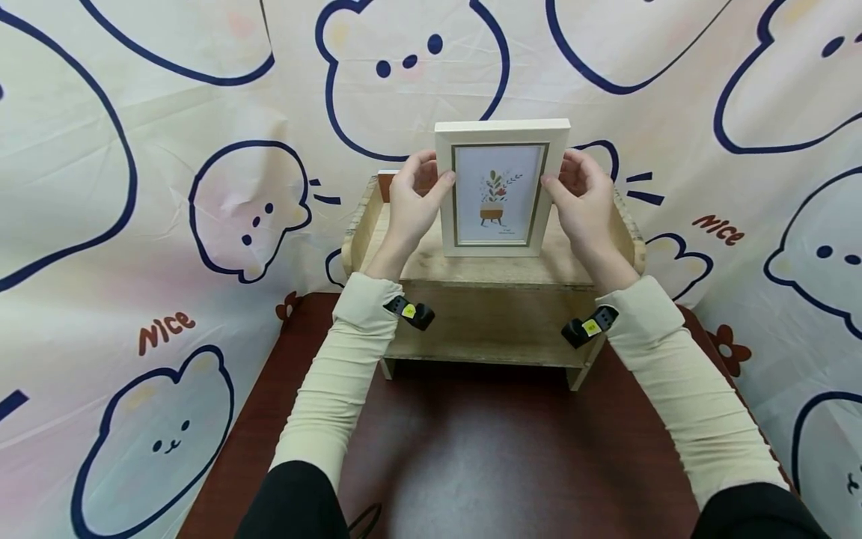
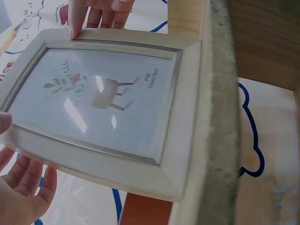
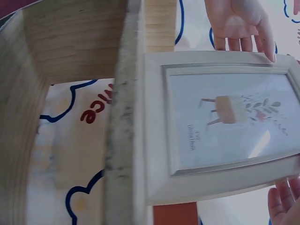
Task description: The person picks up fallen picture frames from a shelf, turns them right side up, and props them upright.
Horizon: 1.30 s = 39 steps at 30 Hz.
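Observation:
A white picture frame (image 1: 501,251) with a printed potted plant stands nearly upright at the top board of a small wooden shelf (image 1: 491,322). My left hand (image 1: 416,196) holds its left side, thumb on the front and fingers behind. On the opposite side my right hand (image 1: 581,202) grips it the same way. In the left wrist view the frame (image 2: 180,140) has its bottom edge close to the shelf board's front edge; whether it bears on the board there I cannot tell. The right wrist view shows the frame (image 3: 157,140) with a hand at each long side.
A reddish-brown object (image 1: 385,187) sits at the back left of the shelf's top. The shelf has raised side panels and stands on a dark red-brown table (image 1: 498,449). Cartoon-printed cloth (image 1: 256,112) hangs behind and at both sides. A thin black cable (image 1: 367,518) lies at the front.

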### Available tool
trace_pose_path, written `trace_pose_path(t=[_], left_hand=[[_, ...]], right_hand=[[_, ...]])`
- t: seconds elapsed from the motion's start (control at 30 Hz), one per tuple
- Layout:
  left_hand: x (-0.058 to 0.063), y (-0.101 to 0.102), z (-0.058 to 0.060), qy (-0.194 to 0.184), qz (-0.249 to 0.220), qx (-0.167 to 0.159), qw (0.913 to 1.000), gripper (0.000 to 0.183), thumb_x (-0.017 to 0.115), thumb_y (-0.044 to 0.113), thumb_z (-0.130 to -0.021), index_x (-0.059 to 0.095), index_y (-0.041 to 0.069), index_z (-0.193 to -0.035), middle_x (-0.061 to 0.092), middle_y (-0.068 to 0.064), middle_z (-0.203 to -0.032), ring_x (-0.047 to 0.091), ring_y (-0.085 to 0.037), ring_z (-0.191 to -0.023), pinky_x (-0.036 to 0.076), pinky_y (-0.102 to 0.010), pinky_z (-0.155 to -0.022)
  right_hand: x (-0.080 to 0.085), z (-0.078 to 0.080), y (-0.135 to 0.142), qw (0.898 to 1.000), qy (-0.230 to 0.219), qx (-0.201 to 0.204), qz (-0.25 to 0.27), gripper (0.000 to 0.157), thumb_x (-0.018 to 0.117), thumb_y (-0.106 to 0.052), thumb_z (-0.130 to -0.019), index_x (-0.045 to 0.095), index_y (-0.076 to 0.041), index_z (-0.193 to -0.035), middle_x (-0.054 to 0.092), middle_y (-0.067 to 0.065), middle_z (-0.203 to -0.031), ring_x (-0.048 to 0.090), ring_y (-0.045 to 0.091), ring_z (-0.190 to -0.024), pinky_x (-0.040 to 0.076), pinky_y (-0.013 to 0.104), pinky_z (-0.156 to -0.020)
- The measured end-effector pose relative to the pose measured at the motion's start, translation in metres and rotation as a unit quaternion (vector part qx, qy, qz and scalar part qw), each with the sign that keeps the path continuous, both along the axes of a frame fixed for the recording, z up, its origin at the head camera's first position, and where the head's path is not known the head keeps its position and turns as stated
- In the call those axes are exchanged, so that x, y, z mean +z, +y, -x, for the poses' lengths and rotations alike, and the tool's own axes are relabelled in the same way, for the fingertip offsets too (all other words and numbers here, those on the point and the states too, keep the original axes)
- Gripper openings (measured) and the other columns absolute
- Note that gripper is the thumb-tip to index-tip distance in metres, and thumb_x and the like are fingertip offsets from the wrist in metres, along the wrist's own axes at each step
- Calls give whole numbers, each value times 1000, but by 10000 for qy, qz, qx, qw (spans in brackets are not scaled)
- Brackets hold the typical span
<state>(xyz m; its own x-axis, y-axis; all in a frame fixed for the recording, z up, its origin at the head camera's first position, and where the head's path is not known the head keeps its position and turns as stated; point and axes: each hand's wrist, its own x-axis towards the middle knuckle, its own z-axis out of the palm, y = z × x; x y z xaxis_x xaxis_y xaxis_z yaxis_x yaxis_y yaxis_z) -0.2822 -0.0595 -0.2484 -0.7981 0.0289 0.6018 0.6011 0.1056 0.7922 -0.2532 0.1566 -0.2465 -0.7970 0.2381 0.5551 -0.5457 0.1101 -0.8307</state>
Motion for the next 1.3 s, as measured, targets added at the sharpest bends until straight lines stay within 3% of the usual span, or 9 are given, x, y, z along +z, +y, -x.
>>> trace_pose_path(t=[0.13,0.3,0.47,0.63,0.8,0.9,1.03,1.3], left_hand=[[8,1,0,-1,-144,-15,9999,32,61,8,-86,55,-3,-116,60,-15,-95,56,-16,-84,46,-25,-75],[16,1,-1,127,-185,-23,9997,35,60,7,-87,53,0,-120,59,-10,-92,55,-15,-82,46,-25,-72],[21,-1,-2,635,78,50,9979,41,57,8,-89,47,4,-129,57,-9,-94,56,-17,-84,45,-26,-68],[24,-3,0,1115,315,122,9932,37,56,7,-88,51,1,-124,58,-13,-95,58,-19,-84,46,-25,-66],[26,-2,0,1164,368,217,9923,34,56,5,-87,54,0,-121,58,-15,-95,57,-20,-83,47,-23,-65],[27,-2,-1,1041,381,284,9934,35,56,4,-87,54,1,-122,58,-14,-96,58,-19,-84,47,-23,-66],[30,-2,-9,815,350,338,9955,35,55,1,-87,53,0,-122,57,-15,-97,57,-21,-85,48,-26,-68],[43,1,-39,815,336,225,9958,36,54,-5,-86,49,-8,-122,56,-22,-98,55,-26,-85,48,-29,-71]], right_hand=[[11,0,0,10000,86,7,13,27,60,0,-83,61,-5,-109,60,0,-89,57,11,-77,48,19,-59],[23,2,-1,9991,411,10,98,27,59,1,-83,61,-3,-109,59,1,-88,55,13,-78,45,23,-71],[34,4,-1,9988,433,-224,17,32,60,-2,-84,57,-6,-116,58,-1,-93,52,11,-81,39,25,-73],[43,-3,-5,9980,379,-482,-130,28,62,-5,-84,60,-5,-112,56,-2,-95,50,10,-84,39,23,-73],[53,-20,-13,9971,366,-609,-268,19,61,-4,-83,63,2,-101,52,-4,-92,49,9,-83,41,22,-72],[54,-22,-14,9962,345,-683,-408,21,61,-4,-83,63,6,-102,50,-4,-92,49,9,-83,42,22,-72],[49,-9,-9,9950,303,-766,-559,23,63,-6,-83,63,5,-104,51,-5,-94,50,8,-84,43,21,-74],[46,5,-3,9925,263,-938,-740,24,64,-10,-82,65,1,-104,53,-6,-95,51,7,-84,44,21,-75]])
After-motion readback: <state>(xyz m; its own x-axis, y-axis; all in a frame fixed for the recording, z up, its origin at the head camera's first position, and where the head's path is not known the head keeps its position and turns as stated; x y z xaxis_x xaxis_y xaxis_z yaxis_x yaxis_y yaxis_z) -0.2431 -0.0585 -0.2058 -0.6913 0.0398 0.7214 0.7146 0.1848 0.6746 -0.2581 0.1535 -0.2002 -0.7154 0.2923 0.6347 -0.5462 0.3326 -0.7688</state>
